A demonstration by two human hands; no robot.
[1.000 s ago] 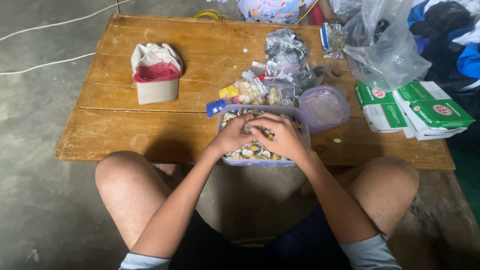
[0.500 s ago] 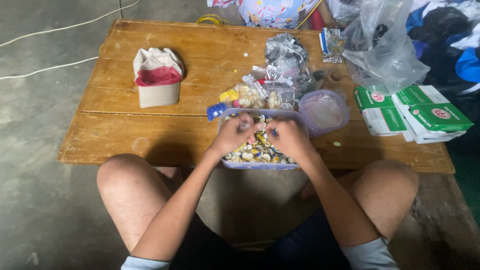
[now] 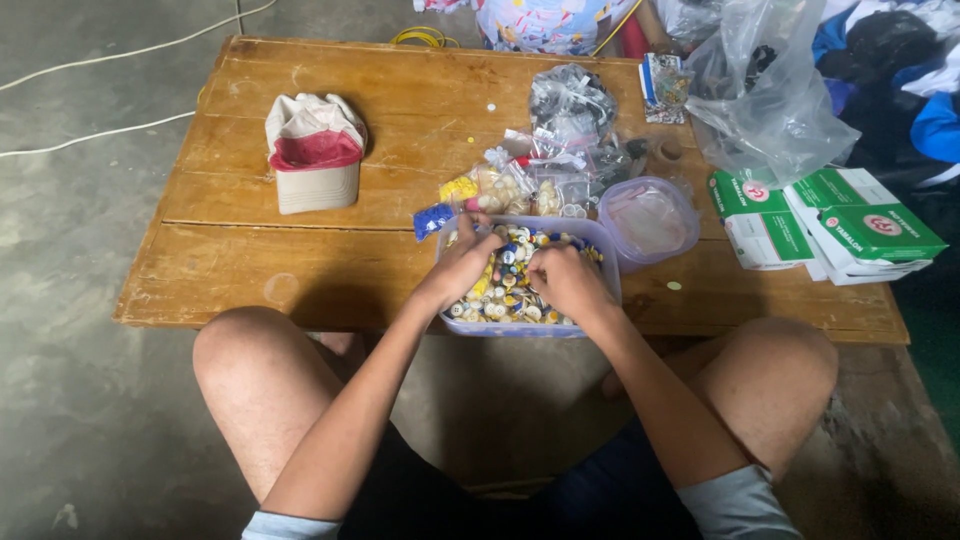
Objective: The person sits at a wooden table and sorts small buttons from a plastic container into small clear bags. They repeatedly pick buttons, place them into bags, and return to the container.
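Two hands work inside one shallow rectangular plastic tub (image 3: 600, 245) that sits at the near edge of the low wooden table (image 3: 300, 270), directly ahead of me. The tub is filled with a loose heap of small buttons (image 3: 510, 290), mostly white, yellow and blue. My left hand (image 3: 462, 265) rests in the left half of the heap, fingers curled down into the buttons; I cannot tell whether they pinch anything. My right hand (image 3: 567, 282) lies in the right half, fingers bent and pressed together over the buttons; what they hold, if anything, is hidden. The two hands are near each other but apart.

Just beside the tub, on its right, sits a round clear plastic container (image 3: 650, 220) with a pinkish interior; its contents are not discernible. Behind the tub lies a cluster of small clear bags (image 3: 530, 185), some holding pale buttons, one yellow items, one blue. A larger clear bag (image 3: 770, 95) stands at the far right. Green-and-white cardboard boxes (image 3: 835, 225) are stacked at the table's right end. A white-and-red cap (image 3: 315, 150) rests well apart on the left.
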